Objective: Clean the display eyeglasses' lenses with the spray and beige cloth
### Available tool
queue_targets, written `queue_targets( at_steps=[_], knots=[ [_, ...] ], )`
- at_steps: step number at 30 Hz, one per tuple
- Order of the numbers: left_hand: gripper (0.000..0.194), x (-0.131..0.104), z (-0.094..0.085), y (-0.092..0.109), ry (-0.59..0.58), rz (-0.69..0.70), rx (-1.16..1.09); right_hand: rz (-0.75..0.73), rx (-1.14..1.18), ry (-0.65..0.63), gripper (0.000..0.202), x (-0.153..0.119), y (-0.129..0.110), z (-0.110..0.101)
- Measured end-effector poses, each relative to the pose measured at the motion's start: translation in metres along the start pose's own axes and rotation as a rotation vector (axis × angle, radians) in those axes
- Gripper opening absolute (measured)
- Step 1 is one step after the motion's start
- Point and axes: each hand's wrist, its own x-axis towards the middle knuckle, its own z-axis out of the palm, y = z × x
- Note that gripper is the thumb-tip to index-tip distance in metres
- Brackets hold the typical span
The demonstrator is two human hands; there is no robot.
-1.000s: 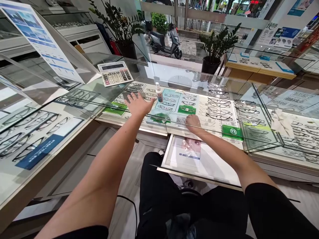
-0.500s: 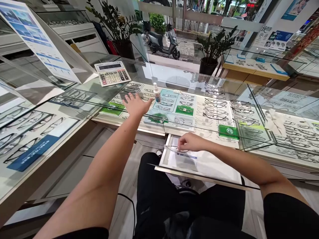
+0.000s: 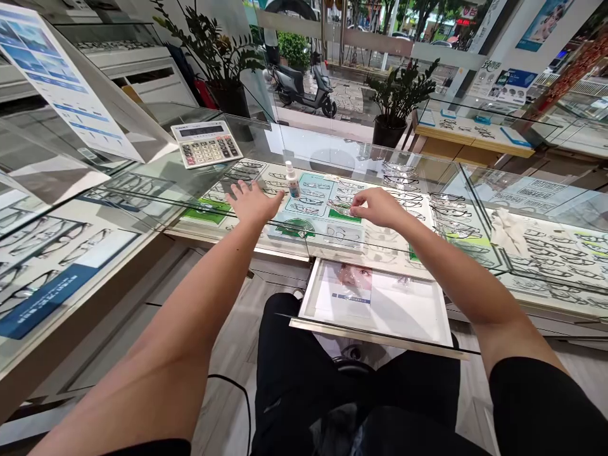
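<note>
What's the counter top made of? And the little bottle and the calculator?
The counter top looks like smooth, clear glass: eyeglass frames show through it and light shines off it. The little bottle is probably plastic, going by its smooth white top. The calculator looks like hard, pale plastic, with chunky keys set in its flat case.

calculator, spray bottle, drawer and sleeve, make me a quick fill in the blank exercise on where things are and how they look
The drawer is ____, not shut. In this view, the calculator and the spray bottle are both nearer to the ____ hand. The colour of the right sleeve is ____.

Missing words: open; left; black
</note>
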Motion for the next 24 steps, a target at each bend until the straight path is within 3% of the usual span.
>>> queue_targets(
  at_steps=[5,14,19,21,24],
  knots=[
    [0.115,-0.001,-0.001,0.000,0.010,0.005,-0.004,0.035,-0.073,-0.022,0.019,0.015,0.010,0.014],
    [0.117,0.001,0.001,-0.002,0.005,-0.001,-0.006,0.024,-0.115,-0.016,0.016,0.021,0.013,0.022],
    [0.116,0.000,0.000,-0.001,0.013,-0.007,-0.014,-0.015,-0.063,0.119,0.013,-0.006,-0.015,0.014],
    [0.116,0.000,0.000,-0.001,0.013,-0.007,-0.016,-0.062,0.058,0.036,0.007,-0.026,-0.035,0.016],
    [0.116,-0.001,0.000,-0.002,0.007,-0.008,-0.015,-0.158,0.059,-0.275,0.015,-0.050,-0.058,0.035]
  ],
)
